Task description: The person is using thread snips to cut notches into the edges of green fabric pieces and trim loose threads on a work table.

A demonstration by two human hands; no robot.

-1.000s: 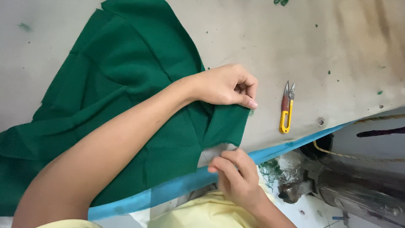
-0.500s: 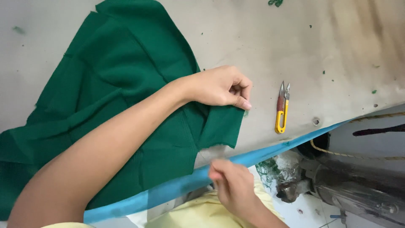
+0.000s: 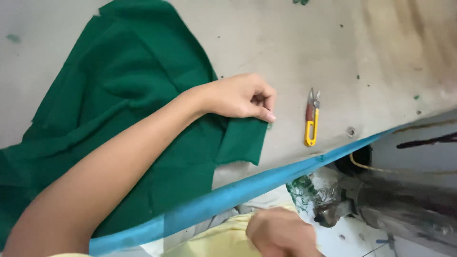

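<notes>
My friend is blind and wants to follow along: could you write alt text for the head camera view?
A person's left hand pinches the corner of a green cloth spread on a worn grey table with a blue edge. Small yellow-handled thread snips lie just beside it. The right hand, blurred, is below the table edge, off the cloth.

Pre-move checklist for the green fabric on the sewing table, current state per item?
1. Left hand pinning green fabric at its corner: ok.
2. Right hand on the work: not ok, it is below the blue table edge, off the cloth.
3. Fabric flat: not ok, folds and wrinkles show.
4. Yellow thread snips clear of the cloth: ok.
5. Table clean: not ok, stains and lint.
6. Right hand's grip: cannot tell, blurred.
</notes>
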